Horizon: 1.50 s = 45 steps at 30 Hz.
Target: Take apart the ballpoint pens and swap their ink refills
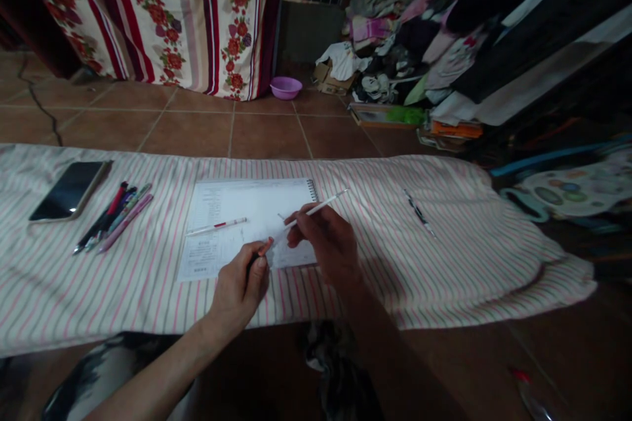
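Observation:
My right hand grips a slim white pen over the right side of a spiral notebook. The pen slants, one end up to the right and the other down toward my left hand. That hand is closed, thumb and fingers pinched at the notebook's near edge; what sits in them is hidden. Something pale and see-through shows between the two hands, too blurred to name. A clear pen with a red part lies across the left of the page. To the right, a dark and white pen rests on the striped cloth.
At the left lie a smartphone and a bunch of several pens. Beyond the cloth-covered surface are a tiled floor, a purple basin, a flowered curtain and a heap of clothes.

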Tool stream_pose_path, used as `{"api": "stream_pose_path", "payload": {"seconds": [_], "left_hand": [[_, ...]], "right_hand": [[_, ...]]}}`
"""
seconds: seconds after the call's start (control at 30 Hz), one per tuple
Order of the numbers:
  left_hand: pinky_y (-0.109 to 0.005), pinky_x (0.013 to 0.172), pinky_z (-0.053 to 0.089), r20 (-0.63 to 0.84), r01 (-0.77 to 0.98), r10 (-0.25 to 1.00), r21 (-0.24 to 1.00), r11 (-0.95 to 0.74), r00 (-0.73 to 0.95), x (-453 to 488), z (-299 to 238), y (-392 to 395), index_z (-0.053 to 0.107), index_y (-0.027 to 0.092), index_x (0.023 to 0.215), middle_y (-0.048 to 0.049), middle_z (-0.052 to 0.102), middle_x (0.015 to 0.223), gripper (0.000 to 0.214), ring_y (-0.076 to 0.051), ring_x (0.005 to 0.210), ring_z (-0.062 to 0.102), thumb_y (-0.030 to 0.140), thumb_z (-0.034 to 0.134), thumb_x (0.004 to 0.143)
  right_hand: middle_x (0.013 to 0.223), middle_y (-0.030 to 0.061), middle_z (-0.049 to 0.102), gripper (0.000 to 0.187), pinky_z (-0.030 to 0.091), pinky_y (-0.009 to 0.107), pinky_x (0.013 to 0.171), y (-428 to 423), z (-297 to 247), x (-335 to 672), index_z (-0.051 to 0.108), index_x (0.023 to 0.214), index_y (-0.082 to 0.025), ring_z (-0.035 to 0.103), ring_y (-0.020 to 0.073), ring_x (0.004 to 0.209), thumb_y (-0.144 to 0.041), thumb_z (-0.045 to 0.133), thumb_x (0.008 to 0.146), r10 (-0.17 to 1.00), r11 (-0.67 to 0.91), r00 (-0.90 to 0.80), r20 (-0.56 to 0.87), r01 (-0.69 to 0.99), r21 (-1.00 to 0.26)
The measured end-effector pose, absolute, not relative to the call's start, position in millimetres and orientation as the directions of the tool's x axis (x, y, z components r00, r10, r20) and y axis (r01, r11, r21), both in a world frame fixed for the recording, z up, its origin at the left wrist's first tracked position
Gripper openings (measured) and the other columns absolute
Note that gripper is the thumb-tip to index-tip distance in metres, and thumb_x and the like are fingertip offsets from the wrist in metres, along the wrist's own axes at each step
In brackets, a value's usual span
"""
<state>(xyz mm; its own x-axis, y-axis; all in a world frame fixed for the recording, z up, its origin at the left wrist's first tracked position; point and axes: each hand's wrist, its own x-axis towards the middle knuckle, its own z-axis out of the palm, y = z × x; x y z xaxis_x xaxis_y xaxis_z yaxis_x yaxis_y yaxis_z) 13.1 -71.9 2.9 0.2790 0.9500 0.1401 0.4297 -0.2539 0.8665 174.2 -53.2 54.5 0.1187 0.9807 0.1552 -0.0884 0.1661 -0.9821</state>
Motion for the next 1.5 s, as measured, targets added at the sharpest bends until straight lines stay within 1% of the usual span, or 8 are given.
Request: {"api": "stream_pose_path", "payload": {"seconds": [0.27, 0.5, 0.67, 0.83, 0.97, 1.2, 1.43, 1.5], "left_hand": [[-0.024, 0.061, 0.044, 0.171, 0.408, 0.943, 0.868, -0.281, 0.285, 13, 3, -70, 0.050, 0.017, 0.104, 0.0003, 0.058, 0.070, 0.023, -0.014, 0.062, 0.056, 0.029, 0.036, 0.089], [-0.024, 0.061, 0.043, 0.192, 0.401, 0.935, 0.864, -0.304, 0.297, 12, 3, -71, 0.051, 0.017, 0.105, 0.0003, 0.058, 0.071, 0.024, -0.013, 0.062, 0.055, 0.028, 0.038, 0.089], [-0.024, 0.062, 0.043, 0.177, 0.391, 0.933, 0.872, -0.296, 0.312, 12, 4, -70, 0.051, 0.017, 0.106, 0.0009, 0.057, 0.069, 0.024, -0.013, 0.061, 0.055, 0.028, 0.038, 0.089], [-0.023, 0.059, 0.042, 0.176, 0.396, 0.933, 0.869, -0.297, 0.315, 12, 4, -70, 0.052, 0.017, 0.106, -0.0007, 0.059, 0.073, 0.024, -0.013, 0.062, 0.056, 0.027, 0.039, 0.088], [-0.022, 0.056, 0.041, 0.160, 0.399, 0.937, 0.873, -0.281, 0.311, 11, 3, -70, 0.053, 0.018, 0.106, -0.0020, 0.061, 0.077, 0.024, -0.013, 0.062, 0.056, 0.028, 0.040, 0.088], [-0.022, 0.056, 0.041, 0.128, 0.344, 0.928, 0.904, -0.255, 0.351, 11, 6, -67, 0.052, 0.018, 0.104, 0.0020, 0.055, 0.066, 0.022, -0.011, 0.056, 0.051, 0.029, 0.040, 0.088], [-0.020, 0.050, 0.038, 0.073, 0.306, 0.940, 0.934, -0.182, 0.334, 12, 2, -67, 0.053, 0.017, 0.103, 0.0039, 0.051, 0.060, 0.022, -0.010, 0.050, 0.047, 0.030, 0.043, 0.087], [-0.020, 0.049, 0.038, 0.060, 0.288, 0.942, 0.944, -0.160, 0.329, 12, 2, -67, 0.053, 0.017, 0.103, 0.0041, 0.050, 0.059, 0.023, -0.009, 0.049, 0.046, 0.030, 0.043, 0.087]], "right_hand": [[0.062, -0.0016, 0.060, 0.012, 0.047, 0.021, 0.053, -55, 48, 174, 0.059, 0.077, -0.018, 0.058, 0.0093, 0.054, -0.030, 0.058, 0.079, 0.966, 0.248, 0.021, 0.259, 0.231, -0.941], [0.064, -0.0007, 0.061, 0.011, 0.048, 0.021, 0.053, -55, 52, 175, 0.059, 0.077, -0.018, 0.058, 0.0096, 0.054, -0.028, 0.056, 0.079, 0.953, 0.283, 0.024, 0.301, 0.280, -0.917], [0.065, -0.0005, 0.061, 0.010, 0.048, 0.021, 0.054, -56, 54, 175, 0.058, 0.077, -0.018, 0.058, 0.0095, 0.055, -0.027, 0.056, 0.080, 0.954, 0.285, 0.002, 0.301, 0.319, -0.904], [0.064, -0.0005, 0.060, 0.010, 0.047, 0.021, 0.056, -55, 52, 175, 0.058, 0.076, -0.018, 0.058, 0.0098, 0.056, -0.027, 0.056, 0.079, 0.956, 0.286, -0.043, 0.290, 0.359, -0.889], [0.059, -0.0024, 0.056, 0.011, 0.044, 0.020, 0.052, -54, 50, 175, 0.057, 0.076, -0.018, 0.054, 0.0087, 0.052, -0.029, 0.055, 0.079, 0.974, 0.224, -0.067, 0.214, 0.324, -0.919], [0.058, -0.0054, 0.051, 0.010, 0.039, 0.018, 0.046, -54, 48, 173, 0.055, 0.080, -0.019, 0.045, 0.0058, 0.047, -0.029, 0.056, 0.079, 0.993, 0.117, -0.038, 0.111, 0.210, -0.971], [0.057, -0.0068, 0.051, 0.012, 0.041, 0.018, 0.046, -52, 41, 171, 0.051, 0.081, -0.020, 0.048, 0.0062, 0.046, -0.028, 0.059, 0.078, 0.996, 0.092, -0.024, 0.090, 0.080, -0.993], [0.058, -0.0056, 0.054, 0.012, 0.042, 0.018, 0.045, -52, 43, 172, 0.052, 0.081, -0.019, 0.050, 0.0065, 0.046, -0.030, 0.057, 0.080, 0.996, 0.076, -0.043, 0.073, 0.059, -0.995]]}}
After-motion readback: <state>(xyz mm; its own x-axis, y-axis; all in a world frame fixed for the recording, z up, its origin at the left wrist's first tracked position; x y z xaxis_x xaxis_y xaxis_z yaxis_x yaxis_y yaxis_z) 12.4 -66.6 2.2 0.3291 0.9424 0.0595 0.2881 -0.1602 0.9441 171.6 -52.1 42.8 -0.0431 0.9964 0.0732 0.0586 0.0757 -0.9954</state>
